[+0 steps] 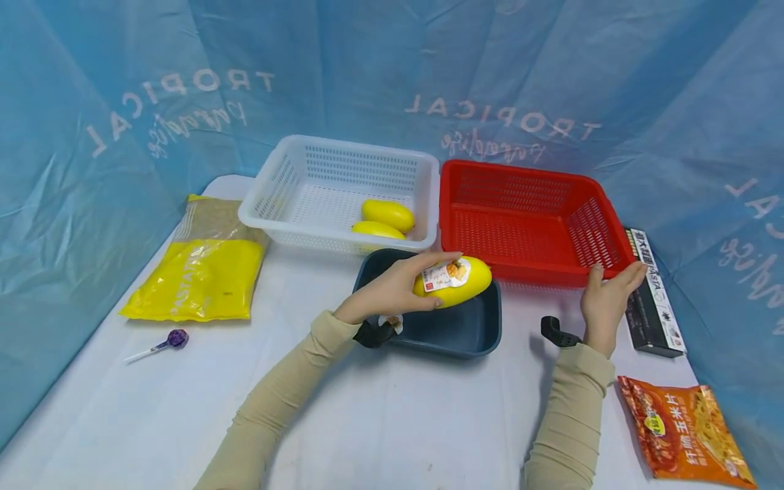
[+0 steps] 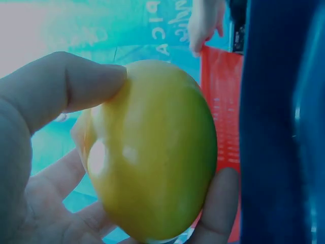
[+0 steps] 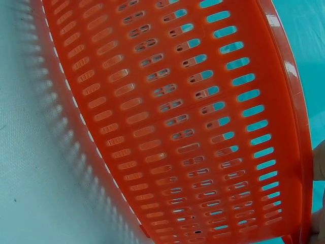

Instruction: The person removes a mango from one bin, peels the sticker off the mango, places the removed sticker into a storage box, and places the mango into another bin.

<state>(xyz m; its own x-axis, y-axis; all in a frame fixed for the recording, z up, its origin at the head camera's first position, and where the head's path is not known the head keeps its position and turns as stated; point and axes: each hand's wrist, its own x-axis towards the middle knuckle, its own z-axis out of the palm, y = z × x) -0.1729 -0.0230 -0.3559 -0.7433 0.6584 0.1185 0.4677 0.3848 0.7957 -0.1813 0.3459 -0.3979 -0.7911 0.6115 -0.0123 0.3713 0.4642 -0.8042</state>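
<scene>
Left hand (image 1: pixel 392 292) gripped a yellow mango-shaped pack (image 1: pixel 456 281), thumb and fingers wrapped round it, label up, held over the dark blue tray (image 1: pixel 465 330). Right hand (image 1: pixel 606 299) pinched the near right corner of the red basket (image 1: pixel 520 218), fingers curled on the rim. White basket (image 1: pixel 294 197) sat touching the red one, two more yellow packs (image 1: pixel 387 214) inside. Bench (image 1: pixel 367 422) also carried a yellow bag (image 1: pixel 202 272), lollipop (image 1: pixel 168 340), black box (image 1: pixel 655 299), orange snack bag (image 1: pixel 686 429). Risk: the pack looked glossy and rounded, so a loose grip could let it slip into the tray; tugging the rim could tip or shove the red basket against the white one.
</scene>
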